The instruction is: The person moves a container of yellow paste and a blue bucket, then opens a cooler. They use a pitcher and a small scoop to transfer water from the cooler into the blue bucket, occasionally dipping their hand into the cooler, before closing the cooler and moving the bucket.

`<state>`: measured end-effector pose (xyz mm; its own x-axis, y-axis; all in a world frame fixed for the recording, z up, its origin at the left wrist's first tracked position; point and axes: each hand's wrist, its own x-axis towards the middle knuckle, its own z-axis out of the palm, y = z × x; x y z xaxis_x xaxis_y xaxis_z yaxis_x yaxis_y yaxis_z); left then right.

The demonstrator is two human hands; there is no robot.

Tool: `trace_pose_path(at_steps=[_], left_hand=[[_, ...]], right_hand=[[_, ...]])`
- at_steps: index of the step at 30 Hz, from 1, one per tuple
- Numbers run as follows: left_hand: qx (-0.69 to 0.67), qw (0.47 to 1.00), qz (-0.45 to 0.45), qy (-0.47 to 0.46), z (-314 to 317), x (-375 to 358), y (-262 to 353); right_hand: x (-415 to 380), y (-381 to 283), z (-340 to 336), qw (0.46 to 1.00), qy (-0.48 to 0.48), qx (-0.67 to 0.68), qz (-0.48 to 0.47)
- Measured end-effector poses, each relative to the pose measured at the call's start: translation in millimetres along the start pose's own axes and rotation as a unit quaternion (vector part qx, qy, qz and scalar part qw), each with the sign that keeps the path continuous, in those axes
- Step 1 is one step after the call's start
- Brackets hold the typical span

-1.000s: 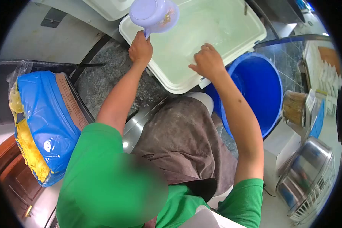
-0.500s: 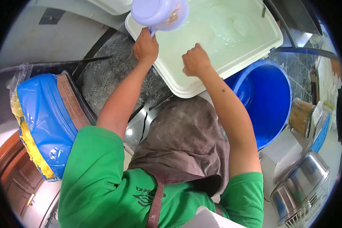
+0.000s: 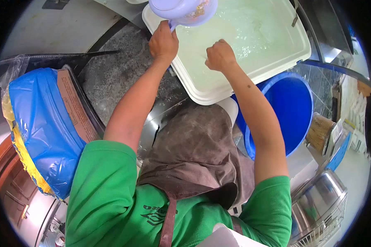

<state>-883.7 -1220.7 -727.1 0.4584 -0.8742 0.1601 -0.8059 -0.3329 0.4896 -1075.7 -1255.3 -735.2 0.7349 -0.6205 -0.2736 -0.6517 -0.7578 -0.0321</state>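
Observation:
My left hand (image 3: 164,42) is closed around the handle of a lavender plastic dipper (image 3: 184,11) with a printed flower pattern. The dipper is tilted, its base turned toward me, over the left end of a white tub (image 3: 202,100). Pale, greenish water (image 3: 255,35) with ripples and glints lies in the tub. My right hand (image 3: 221,55) is curled into a fist above the near part of the tub. Its fingers point away from me, so whatever they may hold is hidden.
A big blue bucket (image 3: 294,111) stands against the tub's near right side. On the left is a blue and yellow plastic-wrapped package (image 3: 45,127) beside a brown carton (image 3: 76,107). Steel pots (image 3: 321,201) sit in a wire rack at lower right. Dark stone surface (image 3: 115,78) lies left of the tub.
The view has shifted slightly, so tub, dipper and both hands appear a little higher and farther right. My left hand keeps its hold on the dipper; my right fist stays curled.

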Motion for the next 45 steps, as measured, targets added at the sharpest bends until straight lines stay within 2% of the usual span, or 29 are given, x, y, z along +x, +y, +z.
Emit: trace_pose_path(at_steps=[3, 5, 6, 8, 12, 14, 17, 21, 27, 29, 30, 31, 42, 45], left_hand=[[-0.009, 1.0, 0.012, 0.013, 2, 0, -1], [-0.013, 1.0, 0.008, 0.004, 0, 2, -1], [-0.014, 1.0, 0.007, -0.009, -1, 1, -2], [-0.02, 1.0, 0.006, -0.001, -1, 0, -2], [-0.03, 0.999, 0.005, 0.016, -2, -2, -2], [-0.031, 0.999, 0.005, 0.017, -2, -1, -3], [-0.033, 0.999, 0.006, 0.021, 1, -1, -3], [-0.028, 0.999, 0.007, 0.022, 4, -1, -5], [-0.023, 0.999, 0.016, 0.03, 5, 0, -4], [-0.025, 0.999, 0.014, 0.029, 4, -2, -4], [-0.028, 0.999, 0.014, 0.03, 4, 0, -4], [-0.025, 0.999, 0.011, 0.03, 4, -1, -5], [0.002, 1.0, -0.019, 0.017, 5, 1, 1], [0.006, 0.999, -0.004, 0.032, 7, 0, -1]], right_hand=[[-3, -6, -20, 0.999, -0.005, -0.041, 0.001], [-8, -14, -37, 0.995, -0.077, -0.057, 0.0], [-11, -20, -44, 0.995, -0.079, -0.059, -0.002], [-14, -28, -55, 0.993, -0.108, -0.038, 0.022], [-9, -43, -58, 0.994, -0.098, -0.02, 0.047], [-3, -44, -62, 0.986, -0.121, 0.031, 0.107], [-2, -45, -62, 0.984, -0.135, 0.036, 0.106], [1, -44, -42, 0.979, -0.157, 0.056, 0.116], [-10, -7, 5, 0.983, -0.113, 0.08, 0.121], [-18, 4, 22, 0.976, -0.119, 0.098, 0.155], [-15, 8, 27, 0.967, -0.166, 0.109, 0.158], [-11, 9, 32, 0.967, -0.168, 0.11, 0.155], [10, -14, 40, 0.971, -0.187, 0.086, 0.123], [15, -26, 46, 0.976, -0.177, 0.072, 0.104]])
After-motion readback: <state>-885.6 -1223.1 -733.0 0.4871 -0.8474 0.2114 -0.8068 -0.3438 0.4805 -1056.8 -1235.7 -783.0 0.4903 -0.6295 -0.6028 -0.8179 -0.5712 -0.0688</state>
